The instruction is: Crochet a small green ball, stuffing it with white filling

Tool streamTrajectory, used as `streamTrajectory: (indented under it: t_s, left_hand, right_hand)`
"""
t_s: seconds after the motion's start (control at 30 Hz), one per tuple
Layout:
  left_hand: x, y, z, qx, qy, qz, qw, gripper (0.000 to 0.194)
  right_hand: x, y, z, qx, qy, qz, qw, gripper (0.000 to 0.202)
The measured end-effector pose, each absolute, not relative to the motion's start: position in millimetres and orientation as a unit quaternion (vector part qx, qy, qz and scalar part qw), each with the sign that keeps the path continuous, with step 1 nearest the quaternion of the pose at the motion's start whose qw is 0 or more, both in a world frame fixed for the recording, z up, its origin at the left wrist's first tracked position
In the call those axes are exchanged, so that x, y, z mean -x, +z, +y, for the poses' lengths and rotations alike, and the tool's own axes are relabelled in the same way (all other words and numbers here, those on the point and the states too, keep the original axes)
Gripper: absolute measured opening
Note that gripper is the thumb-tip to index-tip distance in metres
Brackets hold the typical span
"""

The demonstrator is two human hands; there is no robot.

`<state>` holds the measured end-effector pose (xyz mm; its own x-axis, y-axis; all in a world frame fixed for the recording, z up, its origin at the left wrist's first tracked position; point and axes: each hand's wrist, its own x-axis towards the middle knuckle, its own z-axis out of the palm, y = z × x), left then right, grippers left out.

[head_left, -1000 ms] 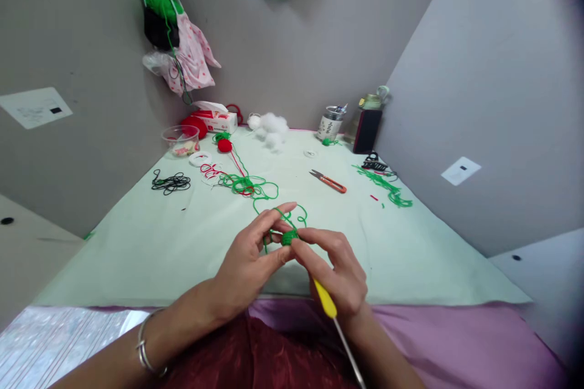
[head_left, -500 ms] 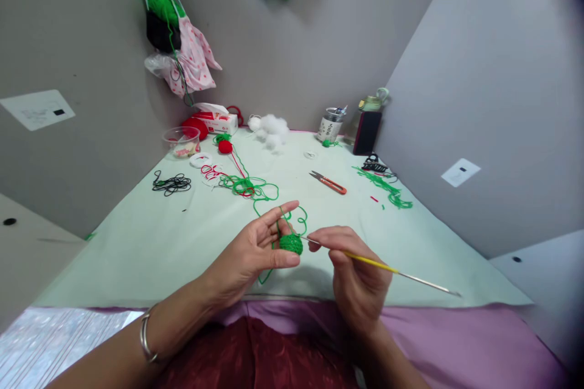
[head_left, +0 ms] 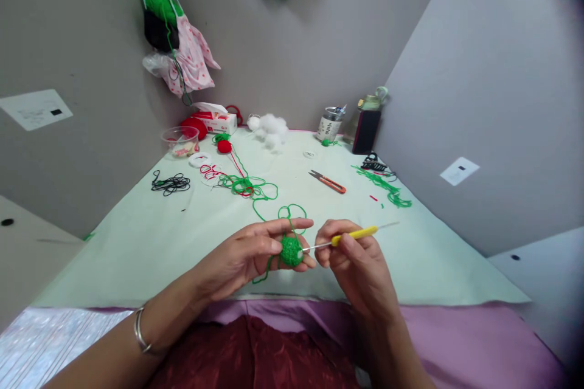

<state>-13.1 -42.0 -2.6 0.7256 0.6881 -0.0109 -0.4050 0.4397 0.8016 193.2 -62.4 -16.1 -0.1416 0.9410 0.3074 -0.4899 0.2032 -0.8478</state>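
Observation:
Between the thumb and fingers of my left hand (head_left: pixel 255 248) sits a small round green crochet piece (head_left: pixel 290 251), with a whitish spot on its right side. Green yarn (head_left: pixel 294 211) runs from it over my stretched index finger and loops onto the table. My right hand (head_left: pixel 358 261) grips a crochet hook (head_left: pixel 360 236) by its yellow handle. The hook's thin metal tip points left and meets the right side of the green piece; whether it is inside a stitch is too small to tell.
Tangled green yarn (head_left: pixel 246 185), black cord (head_left: pixel 170 183) and orange-handled thread snips (head_left: pixel 327 182) lie on the pale tabletop (head_left: pixel 182 249). Farther back are white stuffing (head_left: pixel 271 129), a tissue box (head_left: pixel 219 120), a plastic tub (head_left: pixel 180 141), a pen can (head_left: pixel 329 123) and a phone (head_left: pixel 366 132).
My left hand has turned the green piece, so its whitish spot now shows, and the thumb has moved onto its left side. The hook has swung from slanting down rightward to slanting up rightward.

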Motion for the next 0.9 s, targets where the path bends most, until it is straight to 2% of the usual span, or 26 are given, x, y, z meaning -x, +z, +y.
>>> streamTrajectory:
  t_s: [0.07, 0.23, 0.4, 0.53, 0.67, 0.8, 0.9]
  left_hand:
    - [12, -3, -43, -0.433, 0.329, 0.178, 0.820, 0.052]
    - [9, -3, -45, -0.473, 0.356, 0.230, 0.772, 0.064]
    - [10, -1, -45, -0.542, 0.379, 0.292, 0.691, 0.071]
    - [10, 2, -45, -0.621, 0.413, 0.287, 0.601, 0.062]
    - [12, 3, -45, -0.659, 0.406, 0.293, 0.561, 0.046]
    - [15, 2, -46, -0.683, 0.399, 0.307, 0.529, 0.024]
    - [16, 2, -46, -0.698, 0.392, 0.318, 0.507, 0.019]
  right_hand:
    - [-192, -18, -65, 0.244, 0.554, -0.513, 0.609, 0.019]
    - [-189, -23, -68, 0.295, 0.385, -0.633, 0.603, 0.020]
    - [-185, -27, -65, 0.270, 0.412, -0.605, 0.626, 0.020]
    - [-182, -25, -61, 0.253, 0.480, -0.546, 0.639, 0.020]
    - [-184, -23, -60, 0.234, 0.506, -0.542, 0.629, 0.022]
    - [-192, -23, -61, 0.244, 0.485, -0.587, 0.601, 0.024]
    - [-198, -18, -65, 0.270, 0.435, -0.640, 0.572, 0.024]
